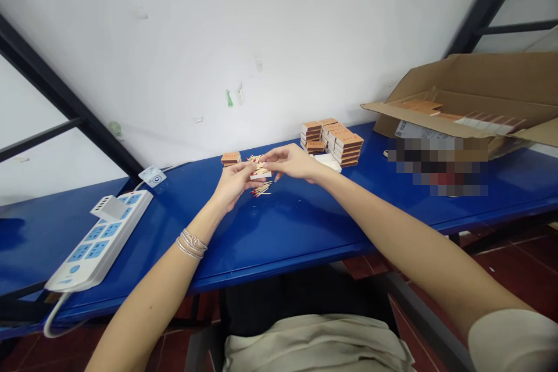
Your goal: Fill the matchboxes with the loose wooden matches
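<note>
My left hand [236,184] grips a small white matchbox tray [260,175] filled with matches, holding it just above the blue table. Over the tray, my right hand [291,161] has its fingers closed at the matches [261,168]; whether it pinches some of them is too small to tell. Red-tipped loose matches [262,189] lie on the table just below the tray, and more show behind it. Behind my left hand sits an orange matchbox [231,157]. To the right of my right hand stand stacked orange matchboxes [346,142], with white trays [328,161] in front, partly hidden by my wrist.
An open cardboard box [453,93] with more matchboxes inside stands at the right. On the left lies a white power strip [104,238] with plugs and a cable. The blue table [296,232] meets a white wall behind; dark metal posts rise on both sides.
</note>
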### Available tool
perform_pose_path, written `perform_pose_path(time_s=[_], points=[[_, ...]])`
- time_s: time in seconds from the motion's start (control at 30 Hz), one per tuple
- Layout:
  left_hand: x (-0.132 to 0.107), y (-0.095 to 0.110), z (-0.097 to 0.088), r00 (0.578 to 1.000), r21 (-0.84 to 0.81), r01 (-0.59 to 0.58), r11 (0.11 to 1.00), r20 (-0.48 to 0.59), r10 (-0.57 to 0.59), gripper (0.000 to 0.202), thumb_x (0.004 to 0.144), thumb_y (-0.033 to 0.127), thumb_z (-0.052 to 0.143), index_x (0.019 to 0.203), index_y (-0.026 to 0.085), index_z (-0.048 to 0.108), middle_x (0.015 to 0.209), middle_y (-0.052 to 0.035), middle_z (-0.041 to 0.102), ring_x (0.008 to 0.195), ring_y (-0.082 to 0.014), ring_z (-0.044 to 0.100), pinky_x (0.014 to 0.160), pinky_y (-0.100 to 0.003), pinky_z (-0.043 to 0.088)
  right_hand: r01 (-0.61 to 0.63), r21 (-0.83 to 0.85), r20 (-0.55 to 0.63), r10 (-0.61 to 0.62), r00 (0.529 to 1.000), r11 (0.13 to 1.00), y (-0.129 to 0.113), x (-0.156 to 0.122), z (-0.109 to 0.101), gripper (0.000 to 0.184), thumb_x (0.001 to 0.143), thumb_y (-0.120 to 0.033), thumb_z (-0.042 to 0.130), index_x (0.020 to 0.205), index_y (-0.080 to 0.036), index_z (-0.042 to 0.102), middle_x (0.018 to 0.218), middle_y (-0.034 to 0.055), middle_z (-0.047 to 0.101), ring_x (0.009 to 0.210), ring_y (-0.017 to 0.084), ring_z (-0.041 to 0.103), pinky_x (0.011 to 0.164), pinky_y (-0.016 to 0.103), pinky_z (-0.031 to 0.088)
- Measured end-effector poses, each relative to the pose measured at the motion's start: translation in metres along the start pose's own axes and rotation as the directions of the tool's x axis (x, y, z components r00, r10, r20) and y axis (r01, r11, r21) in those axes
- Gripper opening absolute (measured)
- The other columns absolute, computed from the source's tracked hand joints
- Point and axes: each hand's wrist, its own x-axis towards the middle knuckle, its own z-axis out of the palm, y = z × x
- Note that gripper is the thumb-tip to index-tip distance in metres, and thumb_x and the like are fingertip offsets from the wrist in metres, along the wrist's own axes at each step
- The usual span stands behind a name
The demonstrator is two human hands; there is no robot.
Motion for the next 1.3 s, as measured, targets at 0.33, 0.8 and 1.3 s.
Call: perform_pose_path(time_s=[0.33,0.8,1.3], points=[[-0.0002,0.0004,-0.0018,1.000,-0.021,0.000,1.000,0.031,0.001,0.016,0.081,0.014,0.061,0.092,0.005,0.068,0.090,-0.0143,0.072,0.073,-0.0190,0.071,0.064,-0.027,0.058,-0.011,0.006,0.005,0.011,1.000,1.000,-0.0016,-0.0004,-0.0005,0.018,0.079,-0.021,0.071,0.094,-0.014,0.075,0.094,0.0087,0.075,0.072,0.013,0.066,0.055,0.021,0.057],[-0.0015,-0.0023,-0.0019,0.999,0.012,-0.013,1.000,0.049,0.013,0.015,0.087,0.020,0.062,0.090,0.008,0.070,0.092,-0.0131,0.073,0.075,-0.0181,0.072,0.069,-0.028,0.059,-0.012,0.012,-0.016,0.013,1.000,1.000,-0.0024,-0.0012,0.0003,0.018,0.073,-0.023,0.076,0.089,-0.014,0.075,0.090,0.0080,0.074,0.075,0.014,0.067,0.054,0.019,0.057],[-0.0015,-0.0024,0.0001,0.999,0.010,-0.010,1.000,0.049,0.009,0.012,0.085,0.016,0.062,0.091,0.007,0.069,0.089,-0.0124,0.073,0.072,-0.0175,0.071,0.067,-0.028,0.059,-0.056,0.041,-0.012,0.056,0.998,0.998,-0.0010,-0.0004,0.0000,0.021,0.079,-0.027,0.070,0.095,-0.014,0.073,0.099,0.0112,0.073,0.078,0.015,0.066,0.054,0.021,0.058]])
